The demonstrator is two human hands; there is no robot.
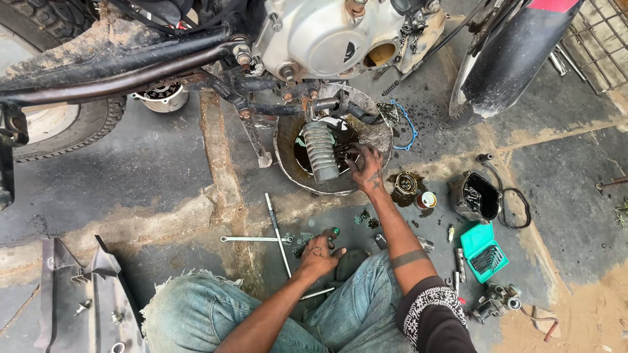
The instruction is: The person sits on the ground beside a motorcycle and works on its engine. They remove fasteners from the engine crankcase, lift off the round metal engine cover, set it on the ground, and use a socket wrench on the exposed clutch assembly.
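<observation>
Seated cross-legged on a stained concrete floor beneath a motorcycle engine, a person in frayed jeans works among scattered parts. At far left lies a grey plastic body panel, with the rear tyre above it. Moving right, a long T-handle wrench and a flat spanner rest crossed on the floor. The left hand is closed around a small green-tipped tool, just above the knee. Beyond it sits a round metal drain pan of dark oil, placed under the engine, with a ribbed grey cylinder standing in it. The right hand reaches into the pan's right side, fingers bent down into the oil; whether they grip anything cannot be told. Further right stand a small round part in an oil patch, a small tin, a dark open container and a teal case of hex keys.
</observation>
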